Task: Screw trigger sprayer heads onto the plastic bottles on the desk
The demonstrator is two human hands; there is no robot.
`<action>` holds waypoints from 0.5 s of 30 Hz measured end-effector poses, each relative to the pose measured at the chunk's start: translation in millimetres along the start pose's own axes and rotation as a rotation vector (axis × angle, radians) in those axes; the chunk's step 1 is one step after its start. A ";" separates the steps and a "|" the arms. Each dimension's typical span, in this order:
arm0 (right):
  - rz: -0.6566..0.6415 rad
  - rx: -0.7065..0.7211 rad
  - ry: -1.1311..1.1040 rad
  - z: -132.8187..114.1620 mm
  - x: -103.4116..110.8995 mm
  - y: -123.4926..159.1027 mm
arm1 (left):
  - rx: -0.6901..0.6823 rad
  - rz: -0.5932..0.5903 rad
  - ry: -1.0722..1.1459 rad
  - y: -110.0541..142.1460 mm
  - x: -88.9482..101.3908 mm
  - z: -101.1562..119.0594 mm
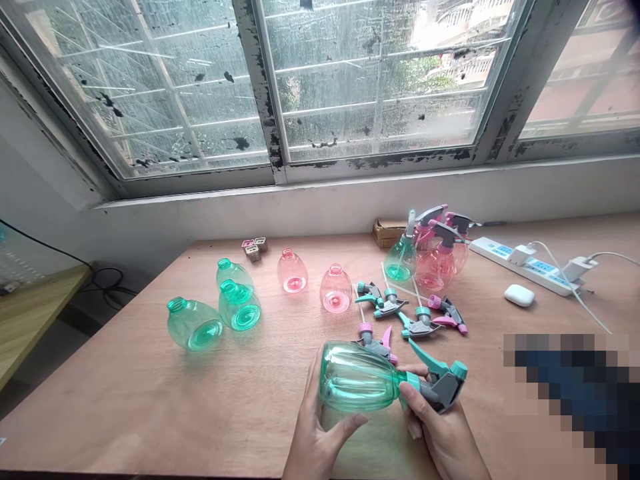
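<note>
A translucent green plastic spray bottle point(361, 377) is held on its side just above the near edge of the wooden table point(150, 400). Its round body is cupped by the left hand point(320, 433), fingers closed around it, while the grey and teal trigger head point(443, 385) at its neck is gripped by the right hand point(443, 433). The bottle looks empty, so it is judged light, thin-walled and somewhat smooth; it is best held around the wide belly and at the stiffer collar. Loose trigger heads point(400, 313) and open bottles point(235, 300) lie beyond.
</note>
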State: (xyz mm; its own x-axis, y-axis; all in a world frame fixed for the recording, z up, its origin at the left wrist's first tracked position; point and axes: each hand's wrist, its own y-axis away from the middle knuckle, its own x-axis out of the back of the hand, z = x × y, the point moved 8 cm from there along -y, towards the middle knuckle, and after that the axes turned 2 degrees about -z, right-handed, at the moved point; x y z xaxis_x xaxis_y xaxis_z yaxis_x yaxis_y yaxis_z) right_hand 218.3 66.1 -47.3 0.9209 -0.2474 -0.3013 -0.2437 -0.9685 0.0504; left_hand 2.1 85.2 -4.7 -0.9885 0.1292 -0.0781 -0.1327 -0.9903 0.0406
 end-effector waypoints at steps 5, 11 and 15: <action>-0.008 0.002 -0.017 0.5 -1.0 0.5 | -0.044 0.036 -0.007 0.9 -0.5 -2.9; -0.030 -0.011 0.020 1.1 -1.6 0.5 | -0.027 0.026 0.002 2.3 3.6 -12.2; -0.033 -0.004 0.033 -0.8 -2.0 0.4 | -0.020 0.007 -0.008 1.2 2.5 -9.4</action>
State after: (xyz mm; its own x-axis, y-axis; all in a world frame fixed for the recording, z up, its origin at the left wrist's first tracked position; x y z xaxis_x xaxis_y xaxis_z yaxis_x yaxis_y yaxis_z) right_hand 216.5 66.2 -46.0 0.9378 -0.2162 -0.2716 -0.2122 -0.9762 0.0445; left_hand 0.2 83.8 -14.2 -0.9900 0.1223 -0.0698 -0.1240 -0.9921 0.0211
